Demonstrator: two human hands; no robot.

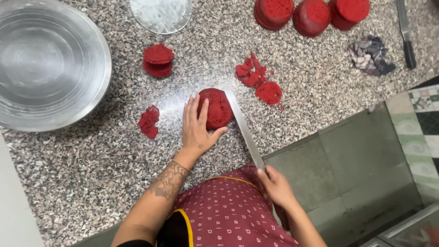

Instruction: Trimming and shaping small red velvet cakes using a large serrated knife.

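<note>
Right hand (275, 186) hides knife (243, 126) handle; left hand (196, 128) half-covers cake (216, 108).

A speckled grey granite table (114, 174) is filling most of the view, reflecting overhead light near its centre. Grey floor tiles (352, 174) are lying below its edge, bordering patterned green tiles (423, 123) at right.

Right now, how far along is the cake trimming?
Done: one trimmed stack and loose red scraps lie on the granite counter. In hand: the left hand steadies a red cake round while the right hand holds the long knife against it. Left: three whole cakes at the back.
</note>
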